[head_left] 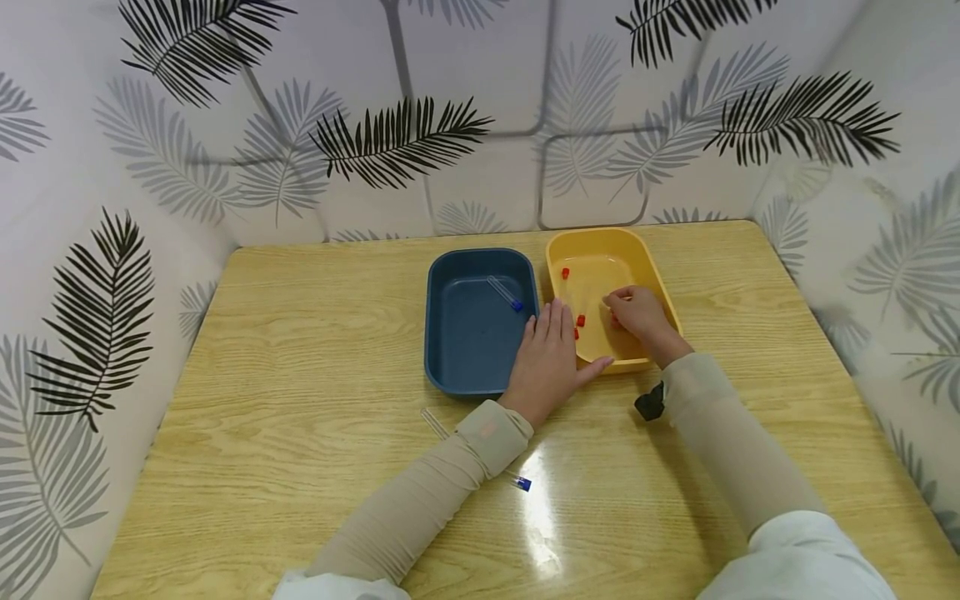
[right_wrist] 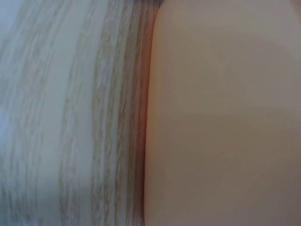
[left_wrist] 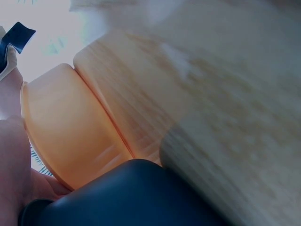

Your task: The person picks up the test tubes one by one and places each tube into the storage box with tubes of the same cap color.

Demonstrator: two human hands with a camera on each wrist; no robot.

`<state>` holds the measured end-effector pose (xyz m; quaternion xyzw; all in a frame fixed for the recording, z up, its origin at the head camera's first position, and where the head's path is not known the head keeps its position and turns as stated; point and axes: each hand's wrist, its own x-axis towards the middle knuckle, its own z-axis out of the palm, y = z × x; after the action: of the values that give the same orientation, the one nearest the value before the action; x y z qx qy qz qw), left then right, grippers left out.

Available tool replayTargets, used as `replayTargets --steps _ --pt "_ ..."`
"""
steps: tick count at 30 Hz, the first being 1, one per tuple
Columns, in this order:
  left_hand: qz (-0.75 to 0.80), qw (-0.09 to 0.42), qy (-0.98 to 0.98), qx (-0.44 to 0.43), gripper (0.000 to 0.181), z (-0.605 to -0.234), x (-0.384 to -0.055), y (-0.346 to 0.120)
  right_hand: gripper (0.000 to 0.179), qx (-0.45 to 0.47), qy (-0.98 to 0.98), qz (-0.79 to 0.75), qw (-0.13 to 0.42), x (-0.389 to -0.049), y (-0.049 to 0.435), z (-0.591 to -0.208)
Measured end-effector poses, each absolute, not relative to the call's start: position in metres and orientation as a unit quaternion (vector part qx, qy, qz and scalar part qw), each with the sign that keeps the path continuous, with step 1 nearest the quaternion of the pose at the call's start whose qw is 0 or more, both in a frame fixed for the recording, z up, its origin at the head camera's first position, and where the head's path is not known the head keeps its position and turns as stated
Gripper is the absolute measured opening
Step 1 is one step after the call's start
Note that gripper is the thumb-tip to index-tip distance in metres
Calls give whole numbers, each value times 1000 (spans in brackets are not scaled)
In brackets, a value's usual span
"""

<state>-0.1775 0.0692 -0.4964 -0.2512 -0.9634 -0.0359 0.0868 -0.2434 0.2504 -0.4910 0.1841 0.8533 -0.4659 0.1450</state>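
Observation:
My left hand (head_left: 547,358) lies with straight fingers across the adjoining rims of the blue tray (head_left: 438,333) and the yellow tray (head_left: 637,364), its thumb spread toward the near yellow rim. Inside the yellow tray, my right hand (head_left: 641,315) has its fingertips bent together in a pinch, with a bit of red cap showing just under them. A clear tube, mostly hidden by the hand, seems to go with that cap. Several small red caps (head_left: 581,320) show along the tray's left side. One clear tube with a blue cap (head_left: 517,306) rests in the blue tray.
Another blue-capped clear tube (head_left: 522,483) lies on the wooden table (head_left: 300,333), partly covered by my left forearm. A black piece (head_left: 649,403) sits by my right wrist. Leaf-patterned cloth (head_left: 480,192) stands behind the table. In the left wrist view, the yellow tray's outer wall (left_wrist: 70,127) shows.

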Motion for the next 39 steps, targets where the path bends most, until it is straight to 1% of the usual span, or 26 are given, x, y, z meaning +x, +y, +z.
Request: replayTargets --steps 13,27,30,35,39 --pt "-27 84 -964 -250 99 -496 -176 66 42 188 851 -468 148 -243 246 -492" --pt "-30 82 -964 -250 99 -492 -175 62 41 158 859 -467 140 -241 243 -493" --pt "-30 70 -965 -249 99 -489 -177 63 41 156 857 -471 139 -241 243 -492" --pt "-46 32 -968 -246 96 -482 -180 63 42 134 857 -481 124 -241 243 -491" --pt "-68 21 -962 -264 88 -472 -181 61 39 111 871 -471 81 -242 244 -492"
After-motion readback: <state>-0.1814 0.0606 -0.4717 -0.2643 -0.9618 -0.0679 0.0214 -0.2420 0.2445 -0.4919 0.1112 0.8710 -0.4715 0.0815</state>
